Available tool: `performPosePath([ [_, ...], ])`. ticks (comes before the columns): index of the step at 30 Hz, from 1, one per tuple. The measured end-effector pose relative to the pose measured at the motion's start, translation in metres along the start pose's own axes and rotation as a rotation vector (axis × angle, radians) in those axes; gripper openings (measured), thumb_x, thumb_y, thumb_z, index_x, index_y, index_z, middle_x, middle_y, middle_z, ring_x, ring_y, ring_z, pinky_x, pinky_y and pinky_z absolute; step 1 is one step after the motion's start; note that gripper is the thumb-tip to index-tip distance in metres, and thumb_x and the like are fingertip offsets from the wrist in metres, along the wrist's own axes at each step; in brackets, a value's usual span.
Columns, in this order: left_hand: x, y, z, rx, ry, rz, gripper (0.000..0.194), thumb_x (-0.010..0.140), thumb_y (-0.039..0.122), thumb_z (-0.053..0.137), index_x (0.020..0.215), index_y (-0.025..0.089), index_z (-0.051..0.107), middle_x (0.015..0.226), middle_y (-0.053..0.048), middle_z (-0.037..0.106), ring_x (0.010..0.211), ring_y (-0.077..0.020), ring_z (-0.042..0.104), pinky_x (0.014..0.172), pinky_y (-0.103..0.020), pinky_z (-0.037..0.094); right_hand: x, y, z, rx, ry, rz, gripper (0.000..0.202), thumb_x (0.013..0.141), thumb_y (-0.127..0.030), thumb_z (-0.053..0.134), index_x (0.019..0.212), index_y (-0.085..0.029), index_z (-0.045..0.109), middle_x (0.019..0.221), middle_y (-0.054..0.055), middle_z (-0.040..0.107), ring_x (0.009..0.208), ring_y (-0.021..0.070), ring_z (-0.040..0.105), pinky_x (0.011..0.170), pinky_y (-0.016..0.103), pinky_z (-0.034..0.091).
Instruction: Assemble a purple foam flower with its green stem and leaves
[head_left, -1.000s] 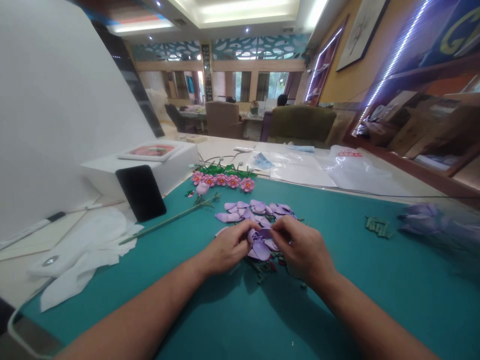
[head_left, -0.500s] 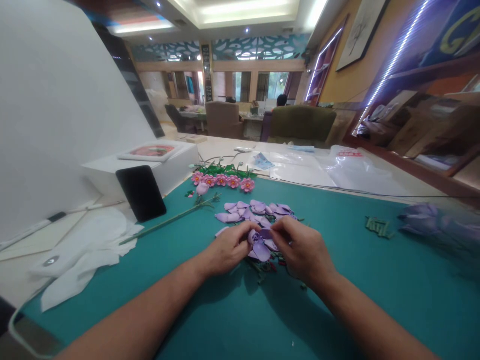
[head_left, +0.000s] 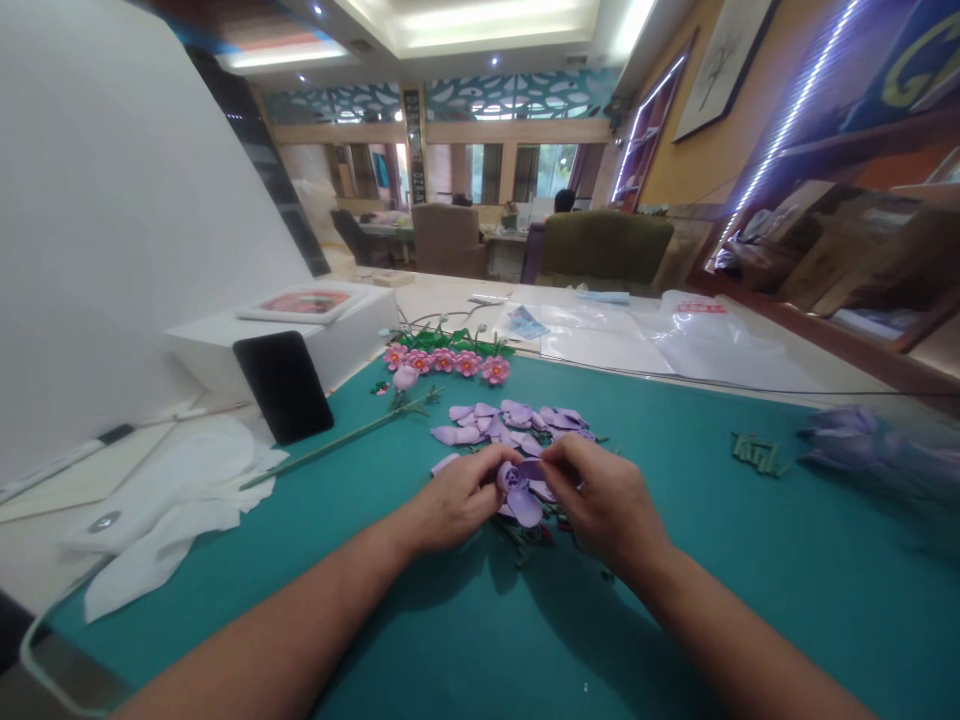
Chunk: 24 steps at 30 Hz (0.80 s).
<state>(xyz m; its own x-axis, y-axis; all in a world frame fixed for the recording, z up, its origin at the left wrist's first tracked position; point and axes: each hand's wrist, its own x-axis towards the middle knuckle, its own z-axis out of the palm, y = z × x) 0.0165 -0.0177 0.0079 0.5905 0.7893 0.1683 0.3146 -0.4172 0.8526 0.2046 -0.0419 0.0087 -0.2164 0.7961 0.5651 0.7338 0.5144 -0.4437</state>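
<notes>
Both hands are meeting over the middle of the teal tabletop (head_left: 675, 640), working on a purple artificial flower (head_left: 517, 490). The left hand (head_left: 457, 497) is closing its grip around the left side of the flower, thumb and fingers curling in against the petals. The right hand (head_left: 600, 497) is pinching a purple petal (head_left: 531, 466) between thumb and forefinger, pressing it against the top of the same flower, so both grips are nearly closed on the bloom. The flower is sitting just above the tabletop between the two hands, one rounded petal hanging toward the camera. Dark green and red bits are showing under it, too small to make out.

Just beyond the hands, a scatter of loose purple petals (head_left: 510, 418) is lying on the tabletop. Farther back, a row of pink artificial flowers (head_left: 444, 361) with green leaves is lying near the tabletop's far edge, and a long green stem (head_left: 337, 441) with a pale bud is stretching leftward from them. A black phone (head_left: 283, 385) is leaning against a white box (head_left: 337, 335) at the left, with white cloth (head_left: 172, 500) lying near it. On the right, a small heap of green pieces (head_left: 757, 452) is lying well apart from the hands, beside blurred purple blooms (head_left: 870, 450). Clear plastic bags (head_left: 660, 340) are lying beyond the teal surface.
</notes>
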Motion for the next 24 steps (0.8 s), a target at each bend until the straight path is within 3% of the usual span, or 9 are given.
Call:
performPosePath([
  [6,0.002,-0.005,-0.008,-0.164,0.106,-0.067,0.02,0.083,0.025,0.05,0.1,0.016,0.056,0.078,0.0,0.054,0.07,-0.0145,0.048,0.066,-0.026,0.039,0.005,0.016,0.001,0.169,0.004,0.108,0.027,0.094,-0.034,0.043,0.094,-0.021,0.066,0.079,0.003,0.069,0.069,0.016,0.063,0.063,0.025,0.046],
  [13,0.006,-0.017,-0.013,-0.384,0.164,-0.118,0.032,0.079,0.036,0.058,0.104,0.016,0.055,0.082,-0.001,0.055,0.073,-0.0138,0.052,0.071,-0.028,0.042,-0.002,0.037,0.034,-0.244,-0.145,-0.034,0.024,0.09,-0.016,0.048,0.101,-0.022,0.069,0.094,0.008,0.071,0.089,0.0217,0.061,0.078,0.032,0.044],
  [18,0.006,-0.013,-0.008,-0.423,0.14,-0.111,0.034,0.078,0.038,0.062,0.103,0.015,0.056,0.081,0.0,0.053,0.074,-0.0139,0.051,0.072,-0.028,0.043,-0.002,0.037,0.042,-0.386,-0.247,-0.123,0.021,0.087,-0.01,0.052,0.093,-0.021,0.069,0.088,0.007,0.071,0.081,0.0207,0.058,0.073,0.03,0.04],
  [24,0.005,-0.01,-0.006,-0.417,0.114,-0.087,0.032,0.079,0.036,0.061,0.102,0.015,0.056,0.079,0.0,0.051,0.072,-0.0132,0.047,0.07,-0.027,0.04,-0.002,0.046,0.044,-0.45,-0.297,-0.136,0.012,0.086,-0.015,0.055,0.081,-0.021,0.065,0.081,0.005,0.069,0.076,0.0198,0.056,0.068,0.03,0.034],
])
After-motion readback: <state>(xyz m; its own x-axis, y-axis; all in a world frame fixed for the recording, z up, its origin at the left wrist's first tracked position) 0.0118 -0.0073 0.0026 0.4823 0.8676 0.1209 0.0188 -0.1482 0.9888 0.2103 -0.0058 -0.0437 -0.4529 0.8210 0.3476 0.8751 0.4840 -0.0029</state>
